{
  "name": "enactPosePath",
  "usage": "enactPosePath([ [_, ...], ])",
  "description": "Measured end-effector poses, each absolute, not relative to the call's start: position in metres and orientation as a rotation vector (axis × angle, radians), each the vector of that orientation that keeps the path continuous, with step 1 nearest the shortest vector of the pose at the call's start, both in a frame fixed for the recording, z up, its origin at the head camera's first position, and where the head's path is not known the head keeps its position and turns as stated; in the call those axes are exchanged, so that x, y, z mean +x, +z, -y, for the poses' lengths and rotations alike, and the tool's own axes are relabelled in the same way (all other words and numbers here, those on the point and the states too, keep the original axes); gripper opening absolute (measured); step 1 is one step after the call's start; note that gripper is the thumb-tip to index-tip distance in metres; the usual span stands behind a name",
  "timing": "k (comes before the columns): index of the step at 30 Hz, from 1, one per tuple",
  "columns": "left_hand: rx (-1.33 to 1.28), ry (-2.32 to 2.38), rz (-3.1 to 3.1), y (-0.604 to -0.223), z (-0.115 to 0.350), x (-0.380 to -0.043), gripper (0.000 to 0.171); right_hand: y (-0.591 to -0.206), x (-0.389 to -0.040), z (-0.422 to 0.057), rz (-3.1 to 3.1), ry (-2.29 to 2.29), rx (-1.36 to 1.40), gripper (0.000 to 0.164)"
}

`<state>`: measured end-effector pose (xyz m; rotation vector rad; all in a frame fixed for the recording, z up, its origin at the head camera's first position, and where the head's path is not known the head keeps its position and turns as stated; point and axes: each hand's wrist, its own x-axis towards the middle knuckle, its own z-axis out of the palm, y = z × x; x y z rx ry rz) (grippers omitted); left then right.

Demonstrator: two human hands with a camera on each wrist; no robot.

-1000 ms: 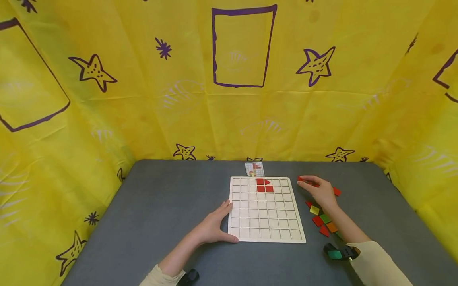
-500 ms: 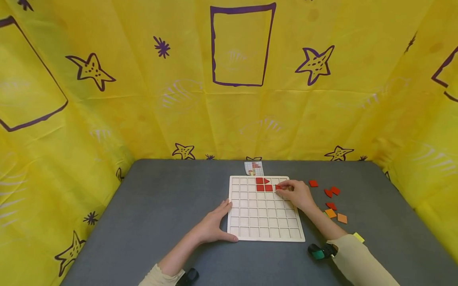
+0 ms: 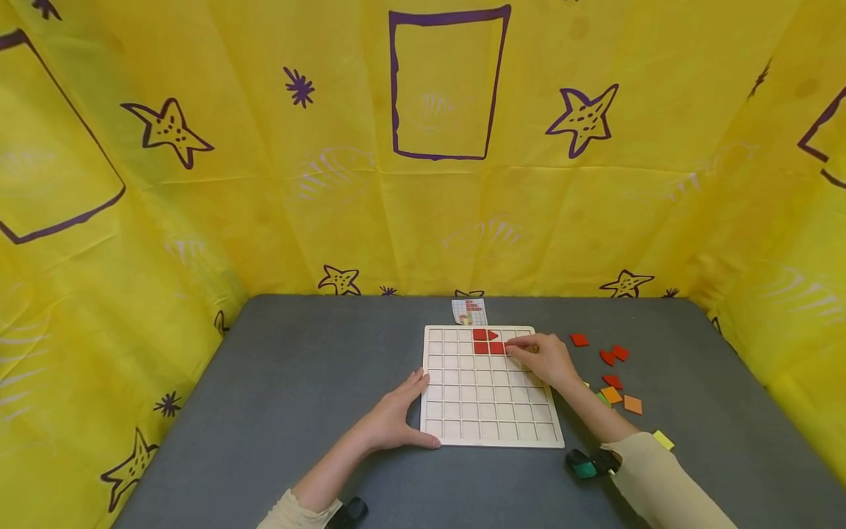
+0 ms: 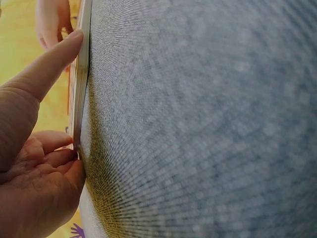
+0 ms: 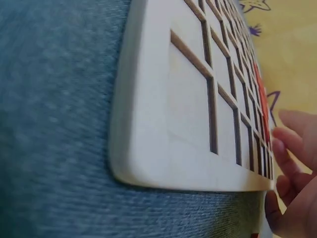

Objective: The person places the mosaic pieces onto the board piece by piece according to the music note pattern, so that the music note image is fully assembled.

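Observation:
A pale wooden grid board (image 3: 485, 400) lies on the grey table in the head view. My left hand (image 3: 394, 416) rests against its left side, thumb at the front left corner and fingers along the edge. In the left wrist view, that thumb lies straight on the board's rim (image 4: 83, 54). Over the upper right cells, my right hand (image 3: 543, 360) pinches a small red tile (image 3: 507, 348), mostly covered by the fingertips. Just left of it, red square tiles (image 3: 481, 348) and a red triangular tile (image 3: 492, 336) sit in the cells. The right wrist view shows the board's near corner (image 5: 148, 163) closely.
Behind the board lies a small printed card (image 3: 469, 312) with a coloured grid pattern. Loose red tiles (image 3: 579, 340), orange tiles (image 3: 632, 405) and a yellow tile (image 3: 663, 440) are scattered right of the board, some partly under the right forearm. A yellow cloth (image 3: 436, 220) hangs behind the table.
My right hand has come left from the loose tiles to the board with a red tile, then shifted slightly further left beside the placed red squares. The left hand stays put.

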<state>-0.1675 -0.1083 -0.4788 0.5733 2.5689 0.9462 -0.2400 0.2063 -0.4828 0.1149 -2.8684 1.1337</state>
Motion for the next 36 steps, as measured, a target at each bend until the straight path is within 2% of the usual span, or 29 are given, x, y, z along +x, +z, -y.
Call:
enactPosePath([
  [9,0.557,0.943,-2.574,-0.478,0.109,-0.167,0.112,-0.471,-0.222,-0.241,2.750,1.352,-0.110,0.038],
  [20,0.556,0.941,-2.579,-0.476,0.113,-0.166,0.111,-0.468,-0.204,-0.301,2.747,1.321,-0.221,0.045],
  [25,0.552,0.941,-2.576,-0.476,0.113,-0.166,0.111,-0.476,-0.212,-0.315,2.760,1.210,-0.202,0.045],
  [32,0.560,0.942,-2.570,-0.478,0.111,-0.167,0.111,-0.486,-0.232,-0.324,2.828,0.902,0.022,0.044],
  [36,0.572,0.943,-2.567,-0.478,0.110,-0.167,0.111,-0.489,-0.236,-0.327,2.858,0.815,0.045,0.042],
])
